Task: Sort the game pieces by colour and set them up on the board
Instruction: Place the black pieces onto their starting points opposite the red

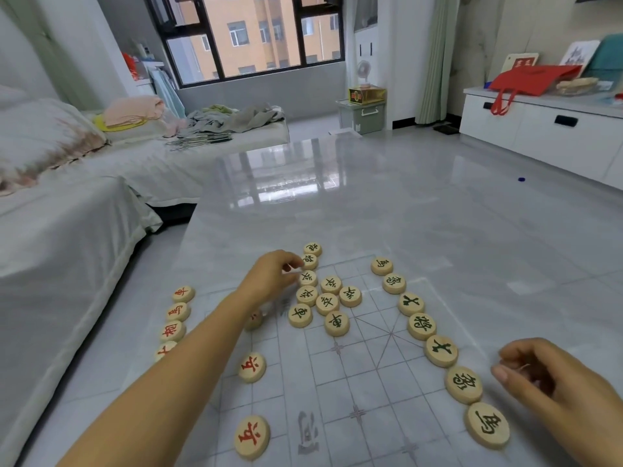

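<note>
Left hand (274, 273) pinching green piece (310, 261), right hand (546, 379) idle beside board (337, 382)

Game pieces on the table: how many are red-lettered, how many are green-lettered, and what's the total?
Green-lettered pieces: 16
Red-lettered pieces: 7 (two of them partly hidden)
Total: 23
</note>
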Motion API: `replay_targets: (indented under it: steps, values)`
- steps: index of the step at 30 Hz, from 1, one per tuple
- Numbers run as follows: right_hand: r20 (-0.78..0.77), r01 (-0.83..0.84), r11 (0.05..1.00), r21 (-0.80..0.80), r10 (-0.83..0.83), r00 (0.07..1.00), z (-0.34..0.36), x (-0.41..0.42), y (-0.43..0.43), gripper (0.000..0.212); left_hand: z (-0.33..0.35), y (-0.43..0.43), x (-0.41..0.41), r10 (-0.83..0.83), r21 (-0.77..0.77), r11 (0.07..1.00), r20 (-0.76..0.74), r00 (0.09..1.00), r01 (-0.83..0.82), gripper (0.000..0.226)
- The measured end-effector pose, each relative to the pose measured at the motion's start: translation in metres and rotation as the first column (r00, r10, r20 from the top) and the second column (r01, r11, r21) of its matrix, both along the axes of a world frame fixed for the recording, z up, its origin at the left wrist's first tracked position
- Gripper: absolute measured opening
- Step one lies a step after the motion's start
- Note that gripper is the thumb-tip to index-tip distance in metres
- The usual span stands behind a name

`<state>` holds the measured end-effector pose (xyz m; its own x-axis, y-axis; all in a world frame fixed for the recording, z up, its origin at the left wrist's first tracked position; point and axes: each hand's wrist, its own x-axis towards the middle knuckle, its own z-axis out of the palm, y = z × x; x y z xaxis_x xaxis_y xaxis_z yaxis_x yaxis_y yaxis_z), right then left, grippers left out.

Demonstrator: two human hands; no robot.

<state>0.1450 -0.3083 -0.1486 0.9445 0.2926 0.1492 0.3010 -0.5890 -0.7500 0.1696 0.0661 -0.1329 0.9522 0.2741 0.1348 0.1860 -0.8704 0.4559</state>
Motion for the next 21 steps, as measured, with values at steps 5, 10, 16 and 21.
replay_targets:
  steps: [5,10,16,21]
  values:
    - [-0.050,-0.012,0.999,-0.047,0.010,0.999,0.000,0.007,0.009,0.025,0.000,0.011,-0.003,0.044,0.104,0.994,-0.118,0.992,-0.031,0.029]
    - [-0.078,-0.013,0.997,-0.082,0.007,0.997,0.007,0.008,0.017,0.021,-0.003,0.018,-0.010,0.085,0.017,0.996,-0.087,0.993,-0.083,0.024]
    - [-0.080,-0.018,0.995,-0.099,0.010,0.997,0.010,0.007,0.023,0.022,-0.002,0.000,-0.020,-0.053,-0.087,0.995,-0.147,0.988,0.041,0.018]
    - [-0.070,-0.009,0.996,-0.085,0.003,0.998,0.012,0.009,0.026,0.017,-0.001,-0.002,-0.031,-0.025,-0.086,0.996,-0.109,0.994,0.015,0.017]
